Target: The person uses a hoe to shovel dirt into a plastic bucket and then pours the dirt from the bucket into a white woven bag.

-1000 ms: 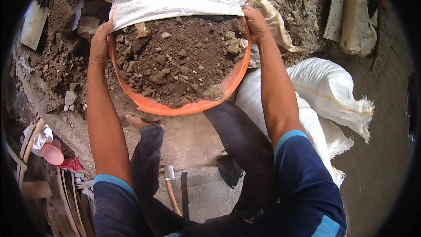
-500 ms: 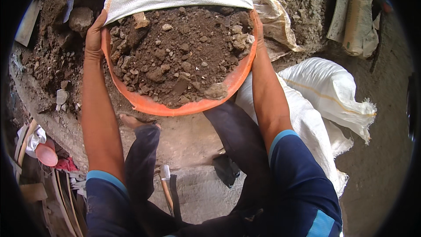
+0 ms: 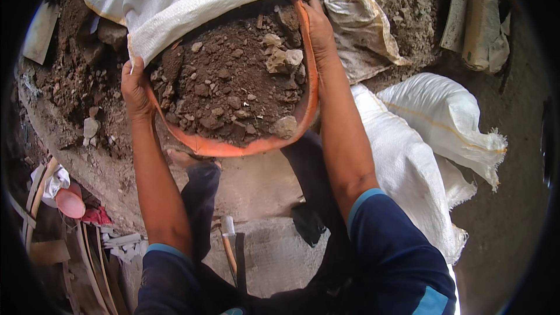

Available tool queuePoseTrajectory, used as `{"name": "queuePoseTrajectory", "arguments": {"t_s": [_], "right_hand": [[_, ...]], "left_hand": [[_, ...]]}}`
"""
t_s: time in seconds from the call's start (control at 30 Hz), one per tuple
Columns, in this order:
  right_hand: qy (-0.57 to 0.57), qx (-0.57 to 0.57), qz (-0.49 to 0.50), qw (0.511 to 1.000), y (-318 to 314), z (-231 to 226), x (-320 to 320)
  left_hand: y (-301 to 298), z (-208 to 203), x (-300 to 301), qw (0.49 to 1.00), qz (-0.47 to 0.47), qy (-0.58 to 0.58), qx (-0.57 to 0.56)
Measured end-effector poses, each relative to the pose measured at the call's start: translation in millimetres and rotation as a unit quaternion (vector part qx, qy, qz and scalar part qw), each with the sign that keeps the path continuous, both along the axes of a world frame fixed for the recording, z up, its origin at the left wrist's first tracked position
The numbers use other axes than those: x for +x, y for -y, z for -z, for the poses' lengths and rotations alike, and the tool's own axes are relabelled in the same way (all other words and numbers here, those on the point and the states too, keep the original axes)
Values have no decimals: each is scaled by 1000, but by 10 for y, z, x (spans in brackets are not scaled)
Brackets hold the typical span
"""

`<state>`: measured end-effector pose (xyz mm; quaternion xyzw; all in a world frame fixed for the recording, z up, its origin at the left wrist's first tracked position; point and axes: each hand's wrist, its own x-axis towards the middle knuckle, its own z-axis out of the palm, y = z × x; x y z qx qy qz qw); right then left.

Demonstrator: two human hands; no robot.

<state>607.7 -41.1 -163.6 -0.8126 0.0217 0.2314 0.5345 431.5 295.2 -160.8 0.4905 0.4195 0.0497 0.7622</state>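
Note:
An orange basin point(image 3: 224, 148) full of brown soil and stones point(image 3: 224, 79) is held out in front of me. The mouth of a white woven sack point(image 3: 204, 6) is drawn over its far side. My left hand point(image 3: 137, 92) is closed at the basin's left rim, where the sack's edge meets it; the thumb lies by the sack's corner. Closed round the right rim is my right hand point(image 3: 320, 28), its fingers partly hidden behind the basin wall. The basin's far rim is hidden under the sack.
Filled white sacks point(image 3: 402, 157) lie to my right, with a crumpled beige sack point(image 3: 361, 23) beyond. Rubble point(image 3: 81, 76) is heaped at the left. A wooden-handled tool point(image 3: 229, 245) lies between my legs. Wood strips point(image 3: 90, 262) and a pink bowl point(image 3: 70, 201) are at lower left.
The basin has tilted, its right side moving up and away and its left side lower. The sack mouth slants across more of its far left. Both hands keep hold.

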Motion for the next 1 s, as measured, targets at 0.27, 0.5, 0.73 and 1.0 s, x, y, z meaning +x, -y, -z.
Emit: {"name": "queuePoseTrajectory", "arguments": {"t_s": [0.27, 0.5, 0.73, 1.0], "right_hand": [[-83, 46, 95, 991, 99, 137, 301], [19, 63, 67, 996, 110, 175, 374], [-69, 196, 203, 957, 228, 193, 402], [-88, 188, 127, 970, 34, -9, 409]], "left_hand": [[55, -172, 199, 976, 142, -19, 165], [-106, -92, 135, 958, 181, -84, 203], [-615, -159, 485, 882, 419, -124, 177], [-695, -143, 370, 945, 297, -111, 84]]}}
